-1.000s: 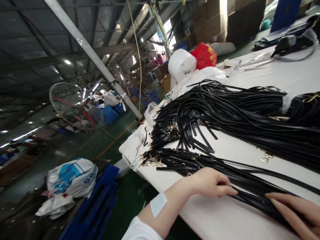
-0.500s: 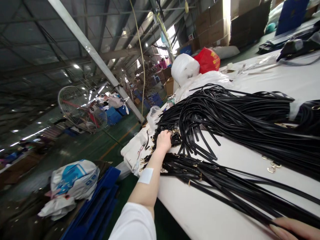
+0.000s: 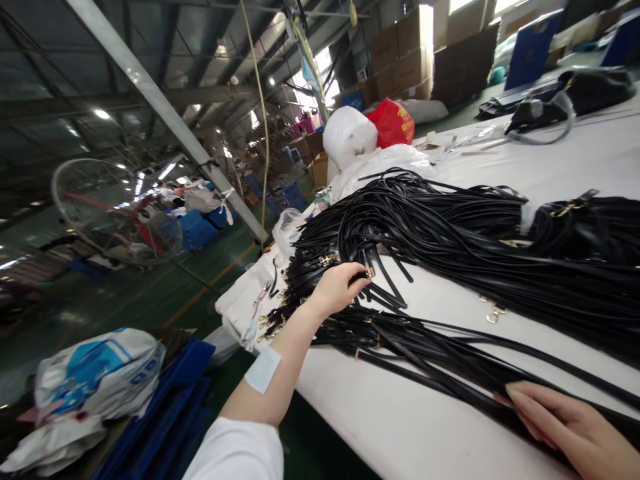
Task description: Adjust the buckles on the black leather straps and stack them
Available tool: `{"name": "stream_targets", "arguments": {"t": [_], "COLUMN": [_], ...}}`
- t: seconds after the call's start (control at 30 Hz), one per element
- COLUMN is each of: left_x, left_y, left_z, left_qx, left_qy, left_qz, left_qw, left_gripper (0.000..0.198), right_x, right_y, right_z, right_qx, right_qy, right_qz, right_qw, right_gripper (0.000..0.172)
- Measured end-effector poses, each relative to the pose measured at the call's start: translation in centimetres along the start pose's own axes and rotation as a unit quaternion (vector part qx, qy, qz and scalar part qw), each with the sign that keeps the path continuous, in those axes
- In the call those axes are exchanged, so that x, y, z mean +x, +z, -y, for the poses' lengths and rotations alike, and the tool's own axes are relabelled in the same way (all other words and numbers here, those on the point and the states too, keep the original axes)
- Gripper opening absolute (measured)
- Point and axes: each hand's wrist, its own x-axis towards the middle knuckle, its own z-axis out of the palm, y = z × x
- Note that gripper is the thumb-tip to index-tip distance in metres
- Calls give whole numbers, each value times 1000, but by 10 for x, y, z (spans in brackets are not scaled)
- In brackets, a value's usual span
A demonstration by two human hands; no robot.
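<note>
Left hand (image 3: 337, 290) has lifted away from the pile of short straps (image 3: 306, 272), where it was reaching half a second ago, and now pinches a short piece (image 3: 369, 273) between thumb and fingertips, its gold metal end poking out. Right hand (image 3: 565, 417) shows more fully than before, at the lower right; its fingers are pressed together with the thumb on the long straps (image 3: 430, 383), which run across the front of the worktop (image 3: 375, 413). These straps are flat, narrow and smooth, with a dull sheen and small gold fittings toward the far end. Behind them, a thick heap of black strips (image 3: 425, 213) bends over in glossy curves, loose ends fanned out. Gold clips (image 3: 495, 315) lie on the white surface between. Beyond sit a puffy white roll (image 3: 350, 137) and a crinkled red bag (image 3: 393, 123).
</note>
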Motion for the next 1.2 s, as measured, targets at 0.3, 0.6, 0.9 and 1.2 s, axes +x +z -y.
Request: {"name": "stream_targets", "arguments": {"t": [0.3, 0.6, 0.9, 1.2], "left_x": [10, 7, -4, -12], "left_y": [63, 92, 101, 97], "left_z": [-137, -157, -153, -159], "left_qx": [-352, -460, -561, -477], "left_qy": [58, 55, -2, 72], "left_qz": [122, 13, 5, -5], "left_qw": [926, 886, 828, 876], "left_gripper": [12, 21, 48, 44], "right_x": [-8, -2, -1, -4], "right_y": [-23, -22, -20, -23], "right_z": [30, 34, 31, 34], "right_qx": [289, 349, 319, 319], "right_qy": [89, 104, 98, 71], "right_qz": [-32, -46, -14, -5], "right_qw": [953, 930, 943, 945], "right_gripper": [49, 47, 44, 40]}}
